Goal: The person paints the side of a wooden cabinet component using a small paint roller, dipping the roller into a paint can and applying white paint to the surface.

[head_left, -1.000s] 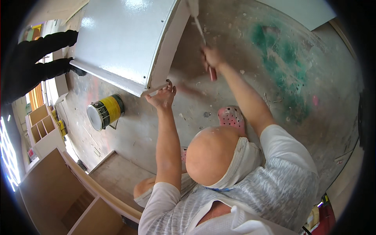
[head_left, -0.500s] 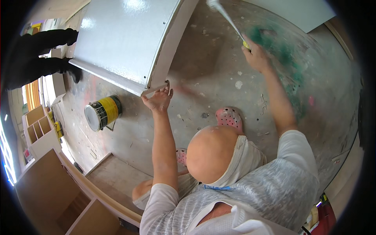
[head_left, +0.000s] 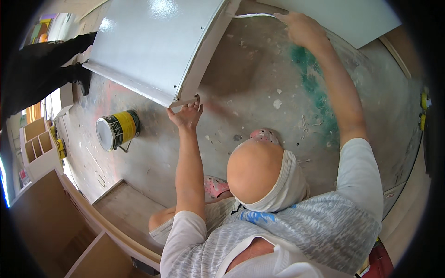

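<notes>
A large glossy white cabinet (head_left: 143, 46) stands tilted in front of me, with a lip along its lower edge. At its near right corner my left hand (head_left: 187, 116) grips that lip, fingers curled around it and dark at the tips. My right hand (head_left: 305, 30), farther off to the right, is closed around the handle of a paint roller (head_left: 255, 15). The roller's thin white shaft points left to the cabinet's side; its head is hidden there, and the grip is covered by my fingers.
A yellow and black paint bucket (head_left: 118, 129) lies on its side at left on the stained floor (head_left: 259, 88). Behind it stands a person in dark trousers (head_left: 51, 69). Wooden cabinet boxes (head_left: 55, 222) fill the lower left. A pale board (head_left: 343, 18) is at upper right.
My right hand has moved up and away from me, and the roller has swung from upright to pointing left at the cabinet's side. My left hand keeps its hold on the corner.
</notes>
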`<state>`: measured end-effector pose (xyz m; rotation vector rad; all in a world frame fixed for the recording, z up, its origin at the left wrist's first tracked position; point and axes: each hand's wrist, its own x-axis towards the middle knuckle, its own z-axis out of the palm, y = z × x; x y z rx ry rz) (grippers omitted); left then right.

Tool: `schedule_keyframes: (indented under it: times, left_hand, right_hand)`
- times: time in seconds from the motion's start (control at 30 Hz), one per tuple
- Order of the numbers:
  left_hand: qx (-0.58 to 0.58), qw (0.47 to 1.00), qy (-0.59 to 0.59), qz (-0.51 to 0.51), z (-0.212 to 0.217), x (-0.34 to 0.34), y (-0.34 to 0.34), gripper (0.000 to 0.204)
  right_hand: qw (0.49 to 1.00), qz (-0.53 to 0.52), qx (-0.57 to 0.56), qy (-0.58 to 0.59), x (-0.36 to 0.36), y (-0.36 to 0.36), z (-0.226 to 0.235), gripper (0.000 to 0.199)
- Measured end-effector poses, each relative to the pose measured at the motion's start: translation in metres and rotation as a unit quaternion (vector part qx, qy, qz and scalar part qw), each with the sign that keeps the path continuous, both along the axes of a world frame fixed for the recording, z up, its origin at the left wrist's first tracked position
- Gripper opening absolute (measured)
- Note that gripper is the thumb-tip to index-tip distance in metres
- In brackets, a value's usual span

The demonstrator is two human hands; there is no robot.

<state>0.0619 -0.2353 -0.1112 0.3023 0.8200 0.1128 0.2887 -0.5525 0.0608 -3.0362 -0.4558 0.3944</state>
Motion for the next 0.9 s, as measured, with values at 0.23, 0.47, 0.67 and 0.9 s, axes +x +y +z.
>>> schedule_keyframes:
  times: [0.23,0.47,0.67,0.9]
  left_hand:
    - [0.011,1.0,0.017,-0.004,-0.001,-0.003,-0.01,0.096]
    - [0.029,0.999,0.002,-0.016,-0.003,0.003,-0.01,0.103]
    - [0.049,0.997,0.004,-0.059,0.008,-0.009,0.019,0.099]
    - [0.12,0.981,0.062,-0.142,0.027,-0.017,-0.005,0.109]
  right_hand:
    - [0.999,0.008,-0.03,0.008,0.019,0.007,-0.065,0.028]
    - [0.999,0.002,0.016,-0.051,-0.018,-0.003,-0.005,0.042]
    - [0.99,0.073,0.054,-0.108,-0.002,0.006,-0.05,0.042]
    - [0.935,-0.172,0.301,0.076,-0.095,-0.045,-0.104,0.047]
